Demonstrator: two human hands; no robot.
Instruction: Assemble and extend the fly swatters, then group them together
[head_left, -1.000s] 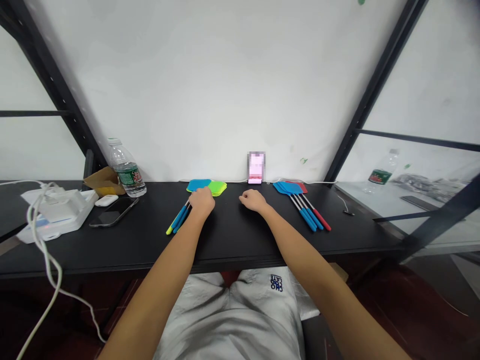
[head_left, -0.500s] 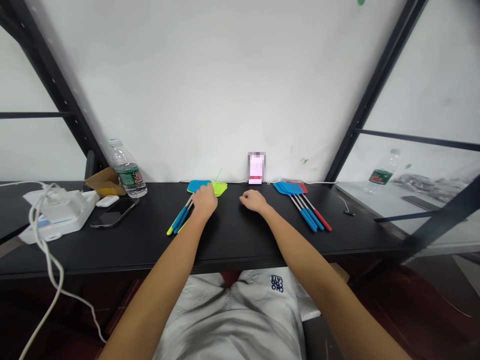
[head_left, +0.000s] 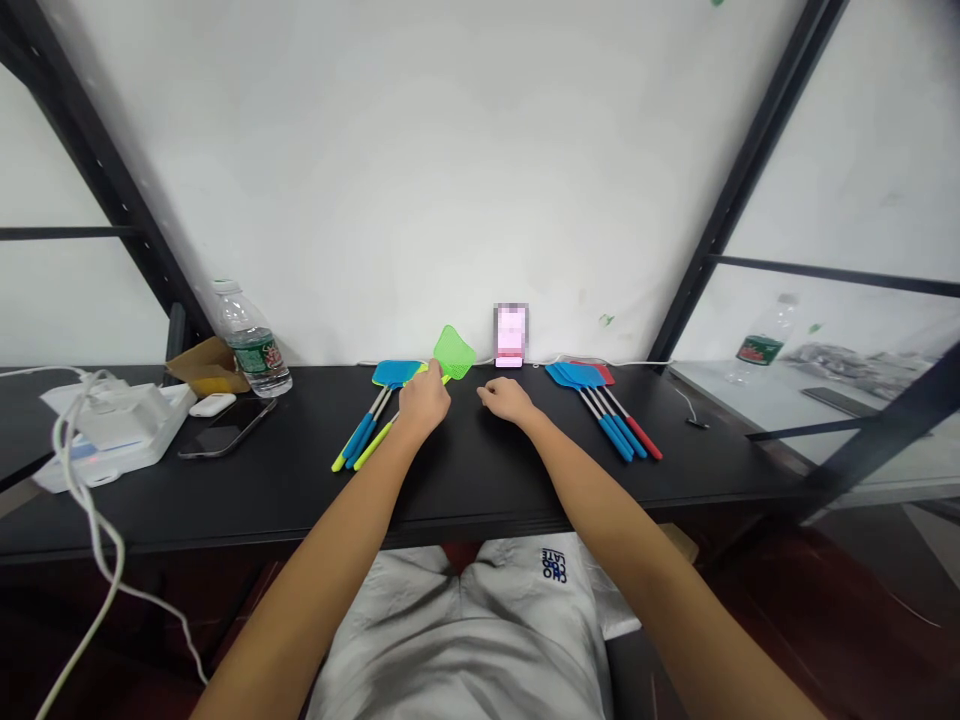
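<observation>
My left hand (head_left: 424,399) is closed on the shaft of a green fly swatter (head_left: 454,353), whose head is lifted off the black table (head_left: 465,480) and tilted toward the wall. Its green handle end trails down to the left. Beside it lies a pile of swatters with blue heads (head_left: 395,373) and blue and yellow-green handles (head_left: 358,442). My right hand (head_left: 507,399) rests on the table in a loose fist, holding nothing visible. To the right lies a second pile of swatters (head_left: 600,400), blue with one red.
A phone (head_left: 511,334) stands against the wall behind my hands. At the left are a water bottle (head_left: 251,338), a cardboard piece (head_left: 204,364), an earbud case (head_left: 212,404), a dark phone (head_left: 225,427) and a white box with cables (head_left: 112,425). Black frame posts rise either side.
My left hand has closed on a green swatter from the left pile and lifted its head up and to the right. My right hand has stayed in place.
</observation>
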